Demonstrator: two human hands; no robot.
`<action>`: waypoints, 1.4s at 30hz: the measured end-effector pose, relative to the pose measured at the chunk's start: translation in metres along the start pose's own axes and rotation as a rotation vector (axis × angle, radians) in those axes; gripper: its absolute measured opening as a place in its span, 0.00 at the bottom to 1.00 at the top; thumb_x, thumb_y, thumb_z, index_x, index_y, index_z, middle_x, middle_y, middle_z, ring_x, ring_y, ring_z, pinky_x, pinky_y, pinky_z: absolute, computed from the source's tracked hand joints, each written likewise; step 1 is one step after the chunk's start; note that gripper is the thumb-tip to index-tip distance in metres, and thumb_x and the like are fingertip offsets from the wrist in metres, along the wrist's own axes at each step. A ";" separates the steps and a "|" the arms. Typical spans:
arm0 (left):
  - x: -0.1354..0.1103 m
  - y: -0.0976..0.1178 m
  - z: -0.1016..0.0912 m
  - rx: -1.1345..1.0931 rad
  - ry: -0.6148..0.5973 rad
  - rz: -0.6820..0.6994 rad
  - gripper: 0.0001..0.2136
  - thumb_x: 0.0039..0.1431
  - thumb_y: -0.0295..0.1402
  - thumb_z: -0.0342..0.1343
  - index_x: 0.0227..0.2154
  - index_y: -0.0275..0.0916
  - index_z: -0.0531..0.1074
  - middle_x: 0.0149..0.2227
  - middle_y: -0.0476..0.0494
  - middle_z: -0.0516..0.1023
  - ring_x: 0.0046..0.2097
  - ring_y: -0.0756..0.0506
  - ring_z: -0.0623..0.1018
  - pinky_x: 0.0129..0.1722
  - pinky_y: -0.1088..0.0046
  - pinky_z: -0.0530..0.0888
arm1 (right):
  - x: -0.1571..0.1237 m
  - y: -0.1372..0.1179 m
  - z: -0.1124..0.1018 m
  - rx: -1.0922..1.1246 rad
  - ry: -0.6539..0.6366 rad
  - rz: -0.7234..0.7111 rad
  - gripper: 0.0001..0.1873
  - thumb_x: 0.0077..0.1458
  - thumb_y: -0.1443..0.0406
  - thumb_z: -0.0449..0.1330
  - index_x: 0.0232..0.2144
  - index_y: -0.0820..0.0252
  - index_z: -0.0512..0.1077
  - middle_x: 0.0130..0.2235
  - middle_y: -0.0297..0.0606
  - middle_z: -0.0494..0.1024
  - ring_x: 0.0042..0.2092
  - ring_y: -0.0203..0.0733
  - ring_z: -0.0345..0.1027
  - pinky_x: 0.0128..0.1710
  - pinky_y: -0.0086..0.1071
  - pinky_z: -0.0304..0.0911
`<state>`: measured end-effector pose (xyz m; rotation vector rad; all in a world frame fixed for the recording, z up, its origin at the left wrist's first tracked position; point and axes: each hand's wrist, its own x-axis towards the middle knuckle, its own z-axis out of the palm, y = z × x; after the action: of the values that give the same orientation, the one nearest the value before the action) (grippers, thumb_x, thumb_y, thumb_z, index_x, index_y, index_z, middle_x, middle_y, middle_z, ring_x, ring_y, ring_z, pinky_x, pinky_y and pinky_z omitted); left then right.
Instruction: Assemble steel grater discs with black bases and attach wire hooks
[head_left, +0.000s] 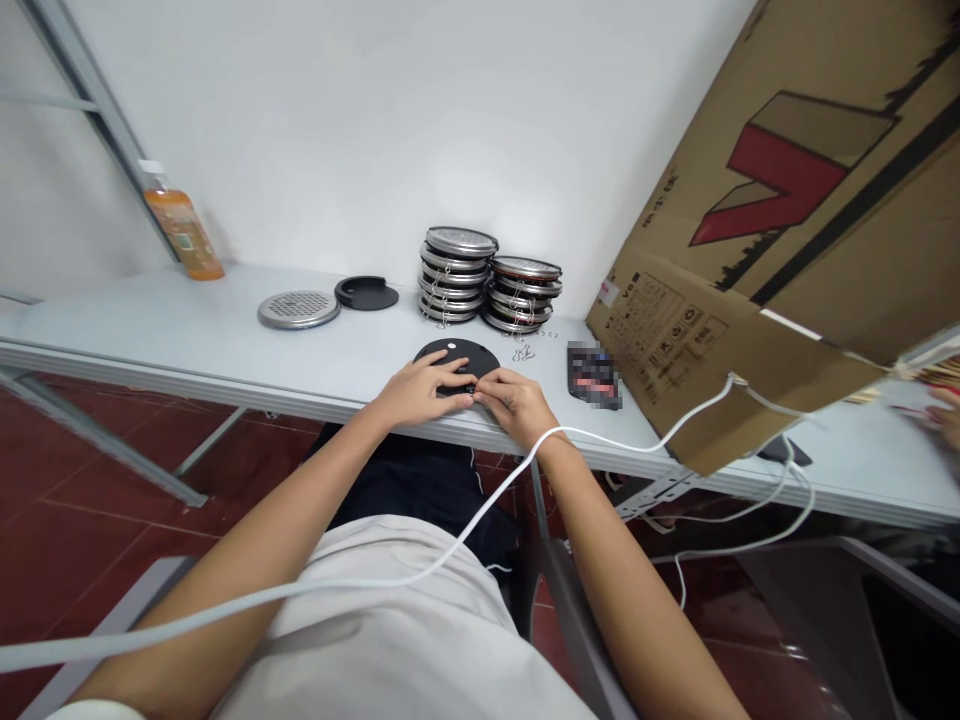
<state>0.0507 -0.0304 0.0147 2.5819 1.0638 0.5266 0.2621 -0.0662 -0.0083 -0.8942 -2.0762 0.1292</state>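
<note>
A round black disc (459, 354) lies flat on the white table (187, 330) near its front edge. My left hand (420, 388) rests on the disc's near side with fingers curled down onto it. My right hand (514, 402) meets it from the right, fingertips pinched at the disc's near edge; what they pinch is too small to make out. A few small metal clips (523, 352) lie just right of the disc.
Two stacks of round metal-rimmed parts (457, 273) stand behind the disc. A perforated metal disc (298, 309), a black ring (366, 293) and an orange bottle (182, 225) sit to the left. A large cardboard box (787, 220) leans at right, a phone (594, 375) beside it. A white cable (637, 440) crosses my right wrist.
</note>
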 end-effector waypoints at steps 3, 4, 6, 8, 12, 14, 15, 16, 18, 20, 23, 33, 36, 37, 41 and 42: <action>0.000 0.000 0.001 -0.001 0.008 -0.003 0.24 0.62 0.53 0.48 0.57 0.52 0.71 0.65 0.51 0.62 0.70 0.36 0.52 0.65 0.53 0.56 | 0.001 0.000 0.001 -0.001 0.003 0.006 0.12 0.63 0.63 0.55 0.35 0.57 0.79 0.36 0.41 0.77 0.37 0.40 0.72 0.39 0.33 0.68; 0.000 -0.001 0.001 -0.001 0.008 -0.003 0.23 0.63 0.53 0.47 0.57 0.52 0.71 0.65 0.51 0.63 0.70 0.37 0.52 0.65 0.53 0.56 | 0.001 0.000 0.001 0.000 0.003 0.006 0.12 0.63 0.63 0.55 0.35 0.57 0.79 0.36 0.41 0.77 0.37 0.40 0.72 0.39 0.33 0.68; 0.001 -0.001 0.001 0.000 0.005 -0.001 0.23 0.63 0.52 0.48 0.57 0.53 0.71 0.65 0.52 0.62 0.70 0.36 0.52 0.66 0.53 0.56 | 0.001 0.000 0.001 0.001 0.004 0.003 0.12 0.63 0.63 0.55 0.35 0.57 0.79 0.36 0.41 0.77 0.37 0.40 0.72 0.39 0.33 0.68; 0.001 -0.002 0.001 -0.002 0.002 0.004 0.23 0.63 0.52 0.48 0.57 0.53 0.70 0.66 0.53 0.61 0.70 0.36 0.52 0.66 0.52 0.56 | 0.001 -0.001 0.000 0.002 0.004 0.004 0.11 0.63 0.64 0.56 0.34 0.57 0.78 0.36 0.41 0.77 0.37 0.40 0.72 0.39 0.33 0.68; -0.001 -0.001 0.002 0.016 0.021 0.006 0.23 0.63 0.52 0.47 0.57 0.53 0.70 0.66 0.53 0.62 0.70 0.37 0.53 0.66 0.53 0.56 | 0.001 -0.004 -0.001 0.019 -0.008 0.030 0.08 0.62 0.66 0.56 0.34 0.58 0.75 0.37 0.41 0.77 0.38 0.41 0.71 0.41 0.35 0.67; -0.002 0.001 0.003 0.036 0.040 0.003 0.22 0.64 0.52 0.46 0.57 0.54 0.71 0.66 0.53 0.62 0.70 0.37 0.54 0.66 0.54 0.57 | 0.001 -0.005 -0.002 0.030 -0.016 0.038 0.07 0.61 0.67 0.56 0.33 0.58 0.74 0.36 0.41 0.77 0.38 0.41 0.70 0.41 0.35 0.67; -0.003 0.002 0.003 0.044 0.048 0.001 0.22 0.64 0.52 0.46 0.57 0.55 0.71 0.66 0.54 0.62 0.69 0.38 0.54 0.65 0.54 0.58 | 0.001 -0.006 -0.003 0.032 -0.018 0.040 0.06 0.61 0.67 0.56 0.33 0.58 0.74 0.36 0.41 0.76 0.38 0.41 0.70 0.40 0.35 0.67; -0.003 0.002 0.003 0.048 0.056 -0.001 0.22 0.64 0.52 0.46 0.56 0.55 0.71 0.65 0.54 0.62 0.69 0.38 0.55 0.65 0.55 0.58 | 0.001 -0.006 -0.003 0.032 -0.020 0.043 0.06 0.61 0.68 0.56 0.33 0.58 0.73 0.36 0.40 0.76 0.38 0.40 0.69 0.40 0.34 0.66; -0.004 0.003 0.004 0.049 0.072 -0.005 0.22 0.64 0.52 0.46 0.56 0.55 0.71 0.65 0.54 0.63 0.69 0.38 0.55 0.65 0.55 0.58 | 0.001 -0.007 -0.003 0.028 -0.027 0.052 0.05 0.61 0.68 0.56 0.34 0.58 0.73 0.36 0.40 0.75 0.37 0.40 0.69 0.39 0.34 0.66; -0.004 0.003 0.004 0.043 0.081 -0.006 0.22 0.64 0.52 0.46 0.56 0.55 0.72 0.65 0.55 0.63 0.69 0.38 0.55 0.65 0.55 0.59 | 0.000 -0.009 -0.003 0.025 -0.040 0.059 0.04 0.60 0.68 0.57 0.34 0.58 0.72 0.37 0.40 0.75 0.37 0.39 0.68 0.38 0.33 0.66; -0.003 0.003 0.004 0.041 0.079 -0.006 0.21 0.64 0.51 0.47 0.55 0.55 0.72 0.65 0.55 0.64 0.69 0.38 0.55 0.65 0.55 0.58 | -0.002 -0.010 -0.003 0.004 -0.037 0.059 0.03 0.60 0.67 0.57 0.35 0.57 0.72 0.37 0.40 0.74 0.37 0.40 0.68 0.39 0.33 0.66; -0.002 0.002 0.005 0.046 0.108 -0.005 0.22 0.64 0.52 0.46 0.55 0.55 0.72 0.65 0.55 0.64 0.69 0.38 0.56 0.65 0.55 0.59 | -0.003 -0.012 0.003 -0.098 0.012 0.010 0.03 0.59 0.68 0.56 0.35 0.57 0.70 0.37 0.42 0.74 0.41 0.43 0.68 0.43 0.36 0.66; -0.002 0.002 0.005 0.053 0.112 0.010 0.22 0.64 0.52 0.46 0.56 0.55 0.72 0.64 0.54 0.64 0.69 0.39 0.57 0.65 0.55 0.58 | -0.003 -0.014 0.002 -0.094 0.015 0.027 0.04 0.60 0.68 0.55 0.34 0.57 0.69 0.37 0.41 0.74 0.40 0.42 0.67 0.41 0.35 0.65; -0.003 0.002 0.005 0.055 0.112 0.014 0.22 0.64 0.52 0.46 0.56 0.54 0.72 0.65 0.54 0.64 0.69 0.39 0.56 0.65 0.56 0.58 | -0.003 -0.014 0.002 -0.088 0.019 0.037 0.04 0.60 0.68 0.55 0.33 0.57 0.69 0.36 0.41 0.74 0.39 0.42 0.67 0.40 0.35 0.65; -0.003 0.000 0.003 0.053 0.098 0.034 0.23 0.63 0.50 0.48 0.57 0.52 0.71 0.65 0.52 0.64 0.69 0.38 0.56 0.66 0.55 0.58 | -0.004 -0.012 0.000 -0.064 0.103 0.138 0.04 0.59 0.66 0.56 0.31 0.57 0.69 0.30 0.36 0.73 0.32 0.39 0.66 0.33 0.32 0.63; -0.003 -0.001 0.003 0.052 0.092 0.039 0.22 0.63 0.49 0.49 0.58 0.52 0.70 0.65 0.52 0.63 0.69 0.38 0.56 0.66 0.55 0.58 | -0.004 -0.010 -0.001 -0.047 0.130 0.185 0.05 0.58 0.65 0.57 0.30 0.57 0.69 0.28 0.35 0.72 0.30 0.38 0.65 0.31 0.31 0.62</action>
<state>0.0487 -0.0323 0.0112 2.6507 1.0723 0.6411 0.2583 -0.0766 -0.0066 -1.0946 -1.8816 0.1172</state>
